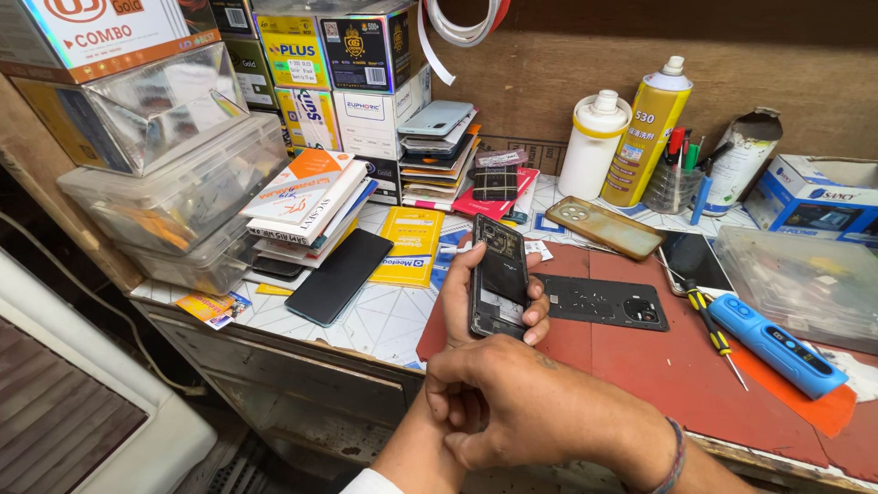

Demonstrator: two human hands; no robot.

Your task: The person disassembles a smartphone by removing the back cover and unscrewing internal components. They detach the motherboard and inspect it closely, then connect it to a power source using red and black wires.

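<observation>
My left hand (489, 288) is raised, fingers curled and thumb pressed in a grip. My right hand (521, 402) sits below it, fingers bunched together, wrist bent.

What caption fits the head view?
Left hand holds an opened phone above a red mat; right hand curled beneath it.

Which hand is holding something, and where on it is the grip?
The left hand holds the opened phone by its lower long edges, fingers wrapped round the right side. The right hand shows nothing held.
</observation>
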